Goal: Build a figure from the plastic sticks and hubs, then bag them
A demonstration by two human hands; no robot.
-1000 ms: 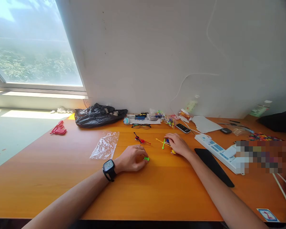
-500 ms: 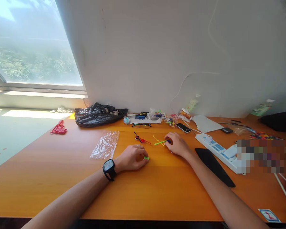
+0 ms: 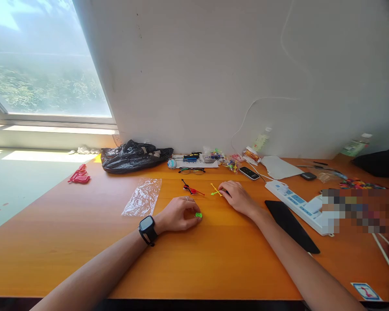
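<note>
My left hand (image 3: 178, 214), with a black watch on the wrist, rests on the orange table (image 3: 84, 242) with its fingers curled on a small green round piece (image 3: 199, 214). My right hand (image 3: 236, 196) lies further back, fingers closed over a cluster of thin yellow and green sticks (image 3: 215, 190) that poke out to its left. A red and black stick piece (image 3: 189, 188) lies loose on the table just left of those sticks, touched by neither hand.
A clear plastic bag (image 3: 143, 196) lies left of my hands, a black bag (image 3: 132, 157) behind it. Glasses (image 3: 192, 171), a phone (image 3: 249, 173), a white power strip (image 3: 294, 205), a black flat pad (image 3: 291, 224) and scattered small parts line the back and right.
My right hand has slid left and back, dragging the yellow and green sticks with it and turning them. The left hand has stayed on the green piece.
</note>
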